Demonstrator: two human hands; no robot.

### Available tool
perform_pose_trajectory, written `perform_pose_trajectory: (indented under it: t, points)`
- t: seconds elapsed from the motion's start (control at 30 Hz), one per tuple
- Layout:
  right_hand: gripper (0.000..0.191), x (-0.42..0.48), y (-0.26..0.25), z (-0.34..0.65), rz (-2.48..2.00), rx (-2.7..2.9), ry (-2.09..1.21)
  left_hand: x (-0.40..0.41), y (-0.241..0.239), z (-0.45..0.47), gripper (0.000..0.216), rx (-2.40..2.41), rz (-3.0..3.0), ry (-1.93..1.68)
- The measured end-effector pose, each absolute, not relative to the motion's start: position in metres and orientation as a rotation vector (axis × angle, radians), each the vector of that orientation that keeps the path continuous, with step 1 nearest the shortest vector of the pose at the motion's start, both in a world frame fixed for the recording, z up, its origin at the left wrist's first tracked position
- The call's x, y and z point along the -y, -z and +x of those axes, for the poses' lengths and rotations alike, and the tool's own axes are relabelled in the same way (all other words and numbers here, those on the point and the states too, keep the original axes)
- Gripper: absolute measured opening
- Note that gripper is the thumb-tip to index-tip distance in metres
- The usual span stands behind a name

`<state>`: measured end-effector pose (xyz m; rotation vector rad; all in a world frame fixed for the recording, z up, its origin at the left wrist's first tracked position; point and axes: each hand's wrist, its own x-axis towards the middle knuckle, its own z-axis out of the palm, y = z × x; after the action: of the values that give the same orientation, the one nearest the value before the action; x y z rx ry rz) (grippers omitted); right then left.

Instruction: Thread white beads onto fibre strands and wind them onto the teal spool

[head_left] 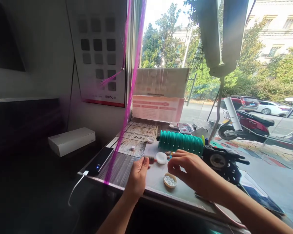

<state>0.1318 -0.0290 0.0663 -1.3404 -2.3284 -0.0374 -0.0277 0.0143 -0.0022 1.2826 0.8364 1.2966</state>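
My left hand [137, 175] is closed in a pinch over the counter, gripping a thin dark tool whose tip points right toward a white lid [161, 158]. My right hand [191, 170] hovers with curled fingers just above a small round dish of tiny silvery beads [170, 180]; what it holds, if anything, is hidden. Behind both hands lies a teal ribbed roller [181, 142]. Magenta hair strands [132, 87] hang down from above at the left and reach the counter.
A black phone with a white cable [99, 161] lies at the counter's left end. A white box [71, 140] sits on the dark shelf to the left. A black gadget [222, 162] and a 2025 calendar mat [139, 136] lie by the window [258, 81].
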Motion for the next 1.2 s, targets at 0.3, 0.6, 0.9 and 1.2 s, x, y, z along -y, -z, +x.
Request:
perform_pose_trajectory:
  t: [0.3,0.6,0.9,1.2]
  points:
    - [0.030,0.027,-0.068,0.128,-1.355,2.379,0.020,0.000,-0.008,-0.003,0.045,-0.624,1.209,-0.942]
    - [0.021,0.021,-0.061,0.134,-1.414,2.394,0.079,-0.013,0.001,-0.016,0.027,-0.603,1.304,-0.918]
    - [0.014,0.011,-0.063,0.130,-1.481,2.694,0.372,-0.020,0.000,-0.015,0.025,-0.640,1.523,-0.886]
    - [0.014,0.009,-0.069,0.132,-1.462,2.703,0.350,-0.020,0.000,-0.012,0.022,-0.712,1.599,-0.996]
